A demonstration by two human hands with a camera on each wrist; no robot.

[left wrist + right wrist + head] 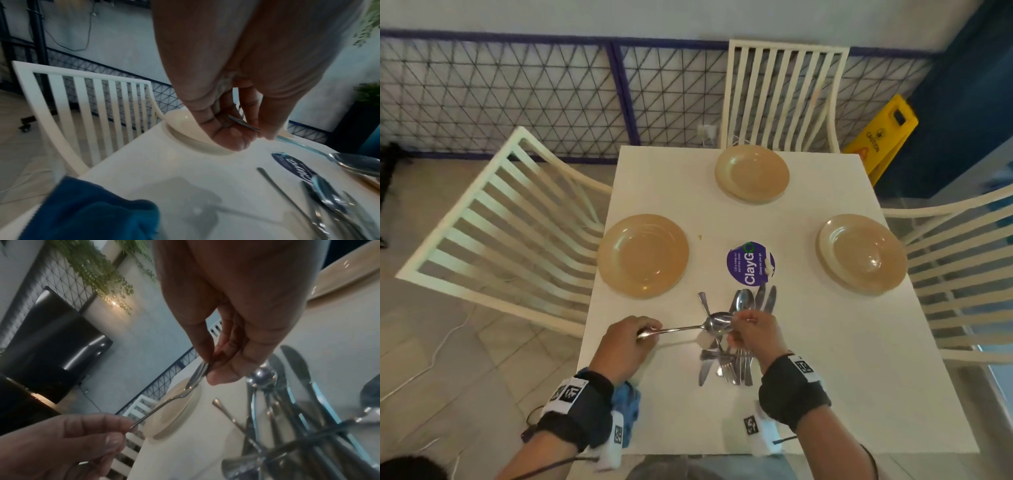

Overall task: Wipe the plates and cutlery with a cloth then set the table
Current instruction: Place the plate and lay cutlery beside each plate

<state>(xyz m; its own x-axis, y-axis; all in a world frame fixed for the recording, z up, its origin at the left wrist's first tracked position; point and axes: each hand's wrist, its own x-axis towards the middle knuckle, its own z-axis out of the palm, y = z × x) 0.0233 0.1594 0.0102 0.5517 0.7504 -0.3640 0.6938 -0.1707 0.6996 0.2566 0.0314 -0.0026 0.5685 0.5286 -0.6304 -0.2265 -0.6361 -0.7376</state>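
Over the near middle of the white table, the left hand pinches the handle end of a spoon between thumb and curled fingers, while the right hand pinches the bowl end, so the spoon hangs level above a loose pile of cutlery. A blue cloth lies at the near left edge under the left wrist. Three tan plates sit at the left, far and right places.
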